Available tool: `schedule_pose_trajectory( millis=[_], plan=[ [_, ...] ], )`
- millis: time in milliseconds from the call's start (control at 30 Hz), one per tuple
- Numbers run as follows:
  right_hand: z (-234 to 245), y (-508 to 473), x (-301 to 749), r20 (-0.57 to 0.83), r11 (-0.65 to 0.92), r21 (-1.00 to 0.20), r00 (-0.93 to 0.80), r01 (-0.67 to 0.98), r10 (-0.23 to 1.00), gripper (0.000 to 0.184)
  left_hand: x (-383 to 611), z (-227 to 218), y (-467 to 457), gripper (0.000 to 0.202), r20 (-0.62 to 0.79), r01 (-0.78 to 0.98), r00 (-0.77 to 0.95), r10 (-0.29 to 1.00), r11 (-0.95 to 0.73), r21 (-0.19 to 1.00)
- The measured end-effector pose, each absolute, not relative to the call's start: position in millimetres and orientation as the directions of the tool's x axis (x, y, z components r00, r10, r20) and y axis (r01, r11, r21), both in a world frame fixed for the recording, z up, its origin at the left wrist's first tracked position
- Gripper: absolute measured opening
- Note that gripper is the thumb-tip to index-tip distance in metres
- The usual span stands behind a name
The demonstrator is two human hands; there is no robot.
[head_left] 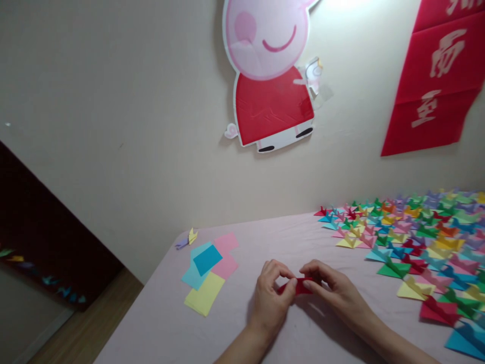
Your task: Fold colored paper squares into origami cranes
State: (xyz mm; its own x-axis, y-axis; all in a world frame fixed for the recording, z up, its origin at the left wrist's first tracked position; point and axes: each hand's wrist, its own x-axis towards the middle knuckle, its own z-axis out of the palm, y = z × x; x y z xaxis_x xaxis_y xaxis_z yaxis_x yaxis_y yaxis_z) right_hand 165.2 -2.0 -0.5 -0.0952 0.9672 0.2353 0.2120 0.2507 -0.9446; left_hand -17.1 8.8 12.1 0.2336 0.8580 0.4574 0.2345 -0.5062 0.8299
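A small piece of red folded paper [302,286] is held just above the pink cloth between my two hands. My left hand [272,296] pinches its left end between thumb and fingers. The other end sits in the pinch of my right hand [335,289], thumb in front and fingers behind. Fingers cover much of the paper, so its exact folds are hidden. To the left lie loose square sheets: a dark blue sheet [208,260] on top of a light blue one, pink sheets [226,247], and yellow sheets [205,294].
Rows of folded paper cranes [413,247] in many colours cover the right side of the pink-clothed surface [151,323]. Small purple and yellow folded pieces [187,239] lie at the far left corner. A pig cutout [275,108] and a red banner [435,86] hang on the wall.
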Motion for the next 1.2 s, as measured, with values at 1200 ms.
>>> schedule_pose_trajectory(
  millis=[1200],
  plan=[
    [0.9,-5.8,168.2,0.712,0.553,-0.360,-0.161,0.751,0.683,0.019,-14.9,17.2,8.2,0.015,0.390,0.338,0.242,0.889,-0.454,0.824]
  ],
)
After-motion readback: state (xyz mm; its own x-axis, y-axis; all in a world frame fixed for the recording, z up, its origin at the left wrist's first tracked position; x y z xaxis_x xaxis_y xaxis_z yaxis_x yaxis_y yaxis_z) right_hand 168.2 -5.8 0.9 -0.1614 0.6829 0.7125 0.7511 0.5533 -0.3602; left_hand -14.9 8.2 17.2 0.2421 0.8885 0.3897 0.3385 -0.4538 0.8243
